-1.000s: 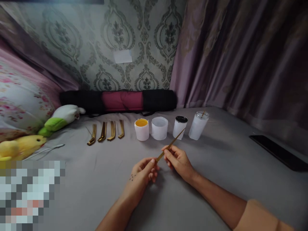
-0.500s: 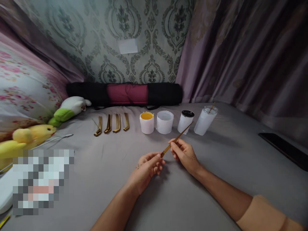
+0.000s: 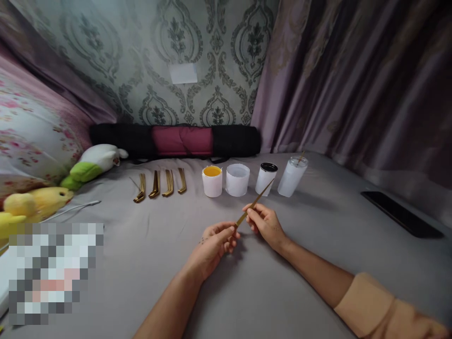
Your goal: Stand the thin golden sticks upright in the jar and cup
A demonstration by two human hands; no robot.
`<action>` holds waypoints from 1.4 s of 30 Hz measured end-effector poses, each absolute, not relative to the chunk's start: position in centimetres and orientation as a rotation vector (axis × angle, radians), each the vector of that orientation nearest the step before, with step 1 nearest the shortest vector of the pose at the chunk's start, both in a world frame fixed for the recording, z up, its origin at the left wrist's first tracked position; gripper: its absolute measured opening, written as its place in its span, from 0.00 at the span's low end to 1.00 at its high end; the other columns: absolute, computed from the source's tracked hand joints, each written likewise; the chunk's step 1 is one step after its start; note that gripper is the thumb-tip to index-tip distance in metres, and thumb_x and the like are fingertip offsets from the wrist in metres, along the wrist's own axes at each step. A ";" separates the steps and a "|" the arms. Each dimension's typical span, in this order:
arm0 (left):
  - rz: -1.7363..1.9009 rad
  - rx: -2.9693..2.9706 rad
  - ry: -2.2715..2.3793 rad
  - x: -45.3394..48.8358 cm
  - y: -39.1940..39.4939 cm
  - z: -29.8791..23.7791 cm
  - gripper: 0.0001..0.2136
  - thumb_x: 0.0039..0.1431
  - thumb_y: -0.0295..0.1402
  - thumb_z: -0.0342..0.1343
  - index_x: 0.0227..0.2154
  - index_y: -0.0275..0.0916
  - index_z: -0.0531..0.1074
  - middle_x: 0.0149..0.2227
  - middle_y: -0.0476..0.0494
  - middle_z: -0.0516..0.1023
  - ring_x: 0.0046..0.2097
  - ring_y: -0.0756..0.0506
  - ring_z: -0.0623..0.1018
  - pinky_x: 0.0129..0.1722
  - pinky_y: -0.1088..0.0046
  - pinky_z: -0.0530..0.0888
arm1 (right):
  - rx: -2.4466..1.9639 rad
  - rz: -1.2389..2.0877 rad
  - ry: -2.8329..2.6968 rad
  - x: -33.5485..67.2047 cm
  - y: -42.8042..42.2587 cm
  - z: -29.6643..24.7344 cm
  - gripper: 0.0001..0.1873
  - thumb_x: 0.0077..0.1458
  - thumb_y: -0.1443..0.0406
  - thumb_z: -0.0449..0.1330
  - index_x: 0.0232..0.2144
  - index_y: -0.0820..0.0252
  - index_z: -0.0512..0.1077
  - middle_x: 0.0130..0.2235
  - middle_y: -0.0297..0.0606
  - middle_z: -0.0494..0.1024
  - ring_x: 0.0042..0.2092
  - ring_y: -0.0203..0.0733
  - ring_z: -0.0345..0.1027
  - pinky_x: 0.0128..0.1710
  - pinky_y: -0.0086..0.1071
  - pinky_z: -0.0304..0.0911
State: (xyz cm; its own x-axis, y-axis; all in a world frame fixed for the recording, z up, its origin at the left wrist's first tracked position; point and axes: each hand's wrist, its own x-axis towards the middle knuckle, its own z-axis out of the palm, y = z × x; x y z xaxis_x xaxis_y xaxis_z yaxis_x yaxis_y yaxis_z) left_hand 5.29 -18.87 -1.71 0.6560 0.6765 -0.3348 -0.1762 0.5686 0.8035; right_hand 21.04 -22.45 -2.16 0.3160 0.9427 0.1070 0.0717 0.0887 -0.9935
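Plainly, left hand (image 3: 215, 242) and right hand (image 3: 266, 227), nearly closed, pinch gold strip (image 3: 242, 218); probably light, bendable, best held mid-length; lower end unclear.

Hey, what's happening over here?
A person is holding one thin, tapering gold strip with both hands over a gray sheet. The left hand pinches its near end, the right hand grips it farther along, and its pointed tip sticks out beyond. Farther back, four bent gold bundles lie to the left of four white-sided containers, the leftmost showing yellow inside.
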 end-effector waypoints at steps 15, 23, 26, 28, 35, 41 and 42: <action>0.524 0.789 0.677 4.9 -18.7 -1.6 0.11 0.47 0.27 0.58 0.35 0.31 0.69 0.26 0.44 0.72 0.23 0.55 0.69 0.22 0.80 0.64 | -1.332 0.841 -0.887 21.4 -22.6 -1.3 0.18 0.47 0.54 0.54 0.33 0.62 0.69 0.22 0.29 0.66 0.18 0.27 0.55 0.15 0.23 0.49; 0.532 0.778 0.697 4.9 -18.8 -1.5 0.10 0.47 0.26 0.57 0.34 0.31 0.69 0.25 0.44 0.72 0.23 0.55 0.69 0.22 0.81 0.65 | -1.292 0.737 -0.834 23.0 -22.8 0.3 0.18 0.46 0.53 0.55 0.32 0.62 0.69 0.23 0.30 0.66 0.19 0.27 0.55 0.15 0.24 0.49; 0.534 0.767 0.694 4.8 -18.7 -1.6 0.10 0.46 0.26 0.57 0.34 0.31 0.69 0.25 0.43 0.72 0.23 0.54 0.69 0.22 0.81 0.65 | -1.290 0.702 -0.816 23.5 -22.8 1.0 0.17 0.46 0.53 0.55 0.31 0.62 0.69 0.23 0.30 0.66 0.19 0.27 0.55 0.16 0.24 0.49; 0.538 0.766 0.684 4.8 -18.7 -1.7 0.10 0.46 0.26 0.57 0.34 0.31 0.69 0.25 0.43 0.72 0.23 0.54 0.69 0.22 0.81 0.65 | -1.298 0.678 -0.803 23.9 -22.7 1.4 0.17 0.46 0.53 0.55 0.30 0.62 0.69 0.23 0.31 0.66 0.19 0.27 0.55 0.16 0.24 0.49; 0.536 0.771 0.684 4.8 -18.6 -1.7 0.10 0.47 0.27 0.57 0.35 0.31 0.68 0.25 0.44 0.72 0.24 0.54 0.70 0.23 0.80 0.65 | -1.308 0.600 -0.806 25.3 -22.9 2.2 0.16 0.47 0.54 0.55 0.29 0.62 0.68 0.24 0.32 0.67 0.19 0.27 0.56 0.16 0.24 0.50; 0.543 0.754 0.681 4.8 -18.6 -1.6 0.10 0.47 0.26 0.57 0.35 0.31 0.67 0.26 0.43 0.72 0.24 0.55 0.69 0.23 0.81 0.66 | -1.338 0.599 -0.795 25.6 -23.2 2.7 0.16 0.46 0.54 0.56 0.29 0.63 0.68 0.24 0.33 0.68 0.19 0.27 0.56 0.16 0.24 0.50; 0.543 0.749 0.681 4.8 -18.6 -1.6 0.10 0.47 0.26 0.57 0.35 0.31 0.67 0.26 0.43 0.72 0.24 0.55 0.69 0.23 0.81 0.66 | -1.343 0.599 -0.793 25.6 -23.2 2.7 0.16 0.46 0.54 0.56 0.29 0.63 0.68 0.24 0.33 0.68 0.19 0.27 0.56 0.16 0.24 0.50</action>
